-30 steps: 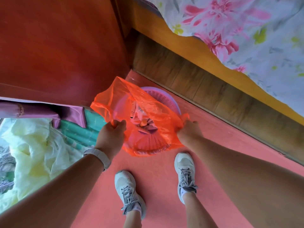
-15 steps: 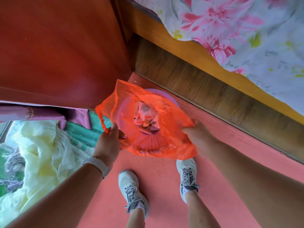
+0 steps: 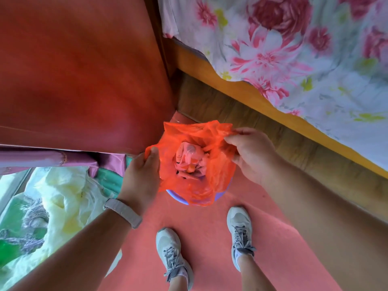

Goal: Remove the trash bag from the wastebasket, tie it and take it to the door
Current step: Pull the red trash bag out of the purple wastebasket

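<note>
An orange see-through trash bag (image 3: 212, 143) hangs open between my hands, with crumpled pink trash visible inside. My left hand (image 3: 142, 175) grips the bag's left rim, thumb over the edge. My right hand (image 3: 249, 152) pinches the right rim, pulling it up and outward. Below the bag only a thin arc of the purple wastebasket (image 3: 178, 198) shows; the bag hides the remainder of it.
A red-brown cabinet (image 3: 84, 80) stands at the left. A bed with a floral sheet (image 3: 294, 49) and wooden frame (image 3: 241, 89) runs along the right. Pale fabric and green cloth (image 3: 52, 196) lie at the lower left. My shoes (image 3: 172, 255) stand on the red floor.
Both hands have lifted the bag higher and gathered its rim closer together. The wastebasket, plainly seen through the bag before, is now almost fully hidden under it.
</note>
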